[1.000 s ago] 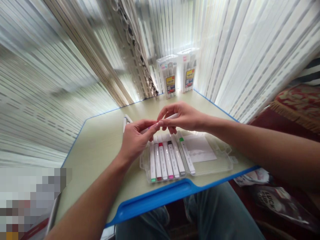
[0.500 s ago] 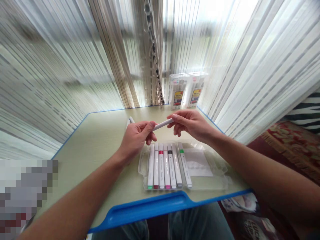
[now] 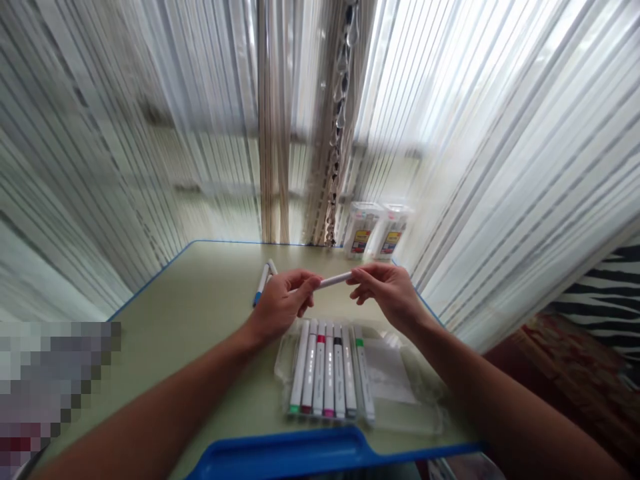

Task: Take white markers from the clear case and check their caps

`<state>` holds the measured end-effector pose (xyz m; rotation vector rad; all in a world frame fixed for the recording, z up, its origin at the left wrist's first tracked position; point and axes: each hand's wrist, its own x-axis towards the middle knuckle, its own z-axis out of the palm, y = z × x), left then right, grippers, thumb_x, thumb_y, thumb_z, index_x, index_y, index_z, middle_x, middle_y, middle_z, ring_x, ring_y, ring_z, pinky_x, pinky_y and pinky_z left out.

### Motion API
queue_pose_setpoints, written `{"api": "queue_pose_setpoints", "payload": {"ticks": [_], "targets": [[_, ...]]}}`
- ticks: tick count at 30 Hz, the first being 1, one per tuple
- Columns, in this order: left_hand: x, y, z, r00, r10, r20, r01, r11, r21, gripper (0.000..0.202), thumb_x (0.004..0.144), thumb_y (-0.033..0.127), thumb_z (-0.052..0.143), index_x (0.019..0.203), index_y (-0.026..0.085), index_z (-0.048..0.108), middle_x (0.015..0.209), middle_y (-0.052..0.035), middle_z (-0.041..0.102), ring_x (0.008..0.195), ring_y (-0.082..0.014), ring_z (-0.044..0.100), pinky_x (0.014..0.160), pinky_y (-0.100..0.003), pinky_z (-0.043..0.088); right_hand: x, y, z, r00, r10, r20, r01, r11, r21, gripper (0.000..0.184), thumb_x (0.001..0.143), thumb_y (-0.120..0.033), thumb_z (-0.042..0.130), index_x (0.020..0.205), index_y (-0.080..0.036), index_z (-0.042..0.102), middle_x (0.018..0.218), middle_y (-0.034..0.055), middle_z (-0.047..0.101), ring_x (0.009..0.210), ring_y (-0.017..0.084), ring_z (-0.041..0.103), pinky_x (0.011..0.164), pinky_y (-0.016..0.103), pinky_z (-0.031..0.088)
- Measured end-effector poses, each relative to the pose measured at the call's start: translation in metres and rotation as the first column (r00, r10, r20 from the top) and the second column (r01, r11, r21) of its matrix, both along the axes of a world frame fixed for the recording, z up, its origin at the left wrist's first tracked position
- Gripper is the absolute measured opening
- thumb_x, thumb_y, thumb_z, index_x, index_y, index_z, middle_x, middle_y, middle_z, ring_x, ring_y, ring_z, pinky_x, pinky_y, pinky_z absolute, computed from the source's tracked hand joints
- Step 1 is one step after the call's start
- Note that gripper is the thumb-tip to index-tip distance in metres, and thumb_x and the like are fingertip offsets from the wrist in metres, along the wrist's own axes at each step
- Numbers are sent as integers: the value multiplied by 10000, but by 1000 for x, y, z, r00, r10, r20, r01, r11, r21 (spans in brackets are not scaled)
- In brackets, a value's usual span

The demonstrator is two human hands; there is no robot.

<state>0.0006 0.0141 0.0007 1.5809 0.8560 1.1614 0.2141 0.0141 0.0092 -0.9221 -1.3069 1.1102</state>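
Between my two hands, above the table, a white marker [image 3: 334,281] is held almost level. My left hand [image 3: 286,298] is closed round its left part, with the thumb on top. Fingertips of my right hand [image 3: 383,287] pinch its right end. Just below lies an open clear plastic case [image 3: 413,419], with several white markers [image 3: 329,373] side by side in its left part; their bands and ends are green, red, pink, black and grey. A blue-ended marker [image 3: 262,283] and another white one lie beyond my left hand, partly hidden by it.
Two upright clear marker boxes [image 3: 361,230] stand at the table's far right corner, against the string curtains [image 3: 200,120]. The pale green table [image 3: 165,320] has a blue rim and a blue tray groove [image 3: 285,453] at its near edge. A white paper [image 3: 390,373] lies in the case's right part.
The view has tilted up, so the table and hands sit lower in the picture. Both hands still hold the white marker, which now lies more level.
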Motion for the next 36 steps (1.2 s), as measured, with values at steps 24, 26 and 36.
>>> {"api": "queue_pose_setpoints", "payload": {"ticks": [24, 26, 36], "targets": [[0, -18, 12, 986, 150, 74, -166, 935, 314, 198, 727, 249, 753, 842, 118, 658, 719, -33, 671, 646, -128, 622, 603, -222, 496, -3, -16, 4, 752, -38, 658, -244, 911, 332, 126, 825, -281, 667, 863, -169, 711, 719, 35, 693, 607, 133, 630, 549, 229, 523], [2, -26, 13, 993, 114, 23, -114, 912, 394, 162, 739, 220, 742, 849, 121, 677, 736, -40, 684, 650, -125, 620, 612, -221, 488, -5, -19, 5, 734, 7, 679, -310, 893, 327, 122, 841, -265, 648, 892, -177, 714, 776, 44, 694, 641, 133, 631, 568, 227, 526], [3, -36, 14, 991, 52, -123, 38, 773, 633, 108, 802, 212, 682, 850, 116, 691, 723, -34, 649, 603, -82, 549, 602, -194, 429, -5, -20, 5, 726, 57, 686, -379, 865, 329, 108, 844, -211, 639, 904, -164, 716, 823, 59, 673, 695, 142, 634, 596, 227, 511]]}}
